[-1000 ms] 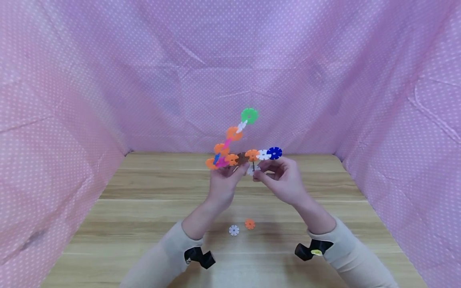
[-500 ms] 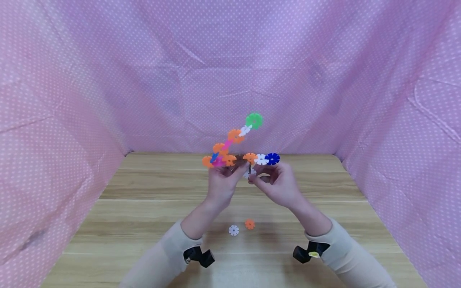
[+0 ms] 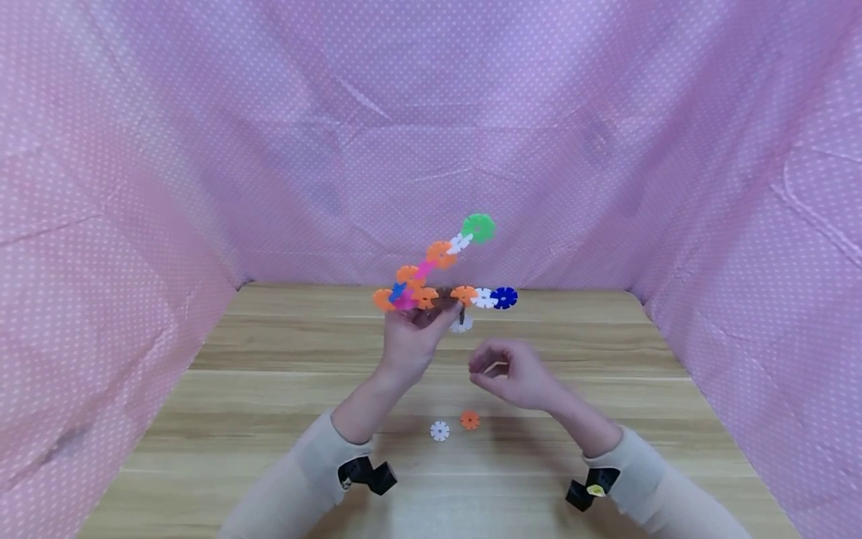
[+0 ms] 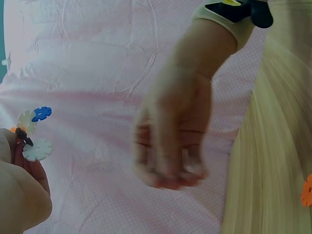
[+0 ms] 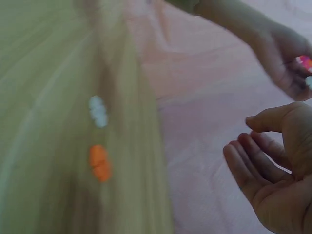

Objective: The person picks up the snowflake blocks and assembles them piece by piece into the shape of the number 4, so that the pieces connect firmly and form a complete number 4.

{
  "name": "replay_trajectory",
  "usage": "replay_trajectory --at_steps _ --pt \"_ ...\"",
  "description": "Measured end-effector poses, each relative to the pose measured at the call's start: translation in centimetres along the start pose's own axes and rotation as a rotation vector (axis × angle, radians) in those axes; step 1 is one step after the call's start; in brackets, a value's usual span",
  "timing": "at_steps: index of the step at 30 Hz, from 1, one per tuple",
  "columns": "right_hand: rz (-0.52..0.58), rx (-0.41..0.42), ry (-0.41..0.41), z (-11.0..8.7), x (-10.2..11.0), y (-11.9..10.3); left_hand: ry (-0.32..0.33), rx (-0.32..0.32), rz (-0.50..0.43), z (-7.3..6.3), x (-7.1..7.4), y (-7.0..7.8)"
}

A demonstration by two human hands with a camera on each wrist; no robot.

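Observation:
My left hand (image 3: 411,344) grips a chain of notched plastic discs, its thumb near the brown disc (image 3: 443,296). One arm of the chain rises through orange, pink and white discs to a green disc (image 3: 479,228). The other runs right to a dark blue disc (image 3: 504,298). Below the orange disc (image 3: 465,296) a dark piece, seen edge-on, carries a white disc (image 4: 38,149). My right hand (image 3: 515,374) is apart from the chain, lower and to its right. In the right wrist view its fingers are loosely bent with nothing between them.
On the wooden table (image 3: 269,404) in front of me lie a loose white disc (image 3: 440,431) and a loose orange disc (image 3: 469,421), side by side. Pink dotted cloth (image 3: 431,150) hangs at the back and both sides. A black wrist camera (image 3: 367,474) sits on the left sleeve.
My right hand has let go of the white disc under the chain and moved down toward me. The left hand still holds the chain, which has shifted slightly left.

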State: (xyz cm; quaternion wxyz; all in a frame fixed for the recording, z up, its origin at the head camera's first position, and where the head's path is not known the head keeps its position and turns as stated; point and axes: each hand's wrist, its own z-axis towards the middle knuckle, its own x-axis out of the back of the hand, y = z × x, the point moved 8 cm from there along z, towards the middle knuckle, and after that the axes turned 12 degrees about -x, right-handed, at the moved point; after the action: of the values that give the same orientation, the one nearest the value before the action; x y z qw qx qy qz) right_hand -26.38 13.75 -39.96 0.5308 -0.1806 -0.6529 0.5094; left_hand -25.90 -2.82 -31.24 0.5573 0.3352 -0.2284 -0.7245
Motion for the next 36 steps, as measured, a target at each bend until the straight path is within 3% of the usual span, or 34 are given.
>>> replay_trajectory --at_steps 8,14,21,27,30,36 --pt "-0.327 -0.075 -0.14 -1.3 -3.8 4.9 0.012 -0.007 0.031 0.2 0.4 -0.3" --pt "-0.418 -0.062 -0.195 -1.9 -5.9 5.7 -0.017 -0.033 0.04 0.6 0.4 -0.3" --pt "-0.461 -0.079 -0.159 -1.8 -6.1 5.5 -0.042 -0.032 0.051 0.9 0.5 -0.5" --pt "-0.439 -0.196 -0.165 -1.1 -5.3 5.9 -0.039 -0.012 0.049 1.2 0.8 -0.6" --pt "-0.379 -0.228 -0.152 -0.5 -3.9 5.7 -0.039 0.022 0.059 1.3 0.9 -0.7" --pt "-0.283 -0.139 0.027 1.5 1.9 3.0 -0.052 0.029 0.076 1.7 1.2 -0.8"
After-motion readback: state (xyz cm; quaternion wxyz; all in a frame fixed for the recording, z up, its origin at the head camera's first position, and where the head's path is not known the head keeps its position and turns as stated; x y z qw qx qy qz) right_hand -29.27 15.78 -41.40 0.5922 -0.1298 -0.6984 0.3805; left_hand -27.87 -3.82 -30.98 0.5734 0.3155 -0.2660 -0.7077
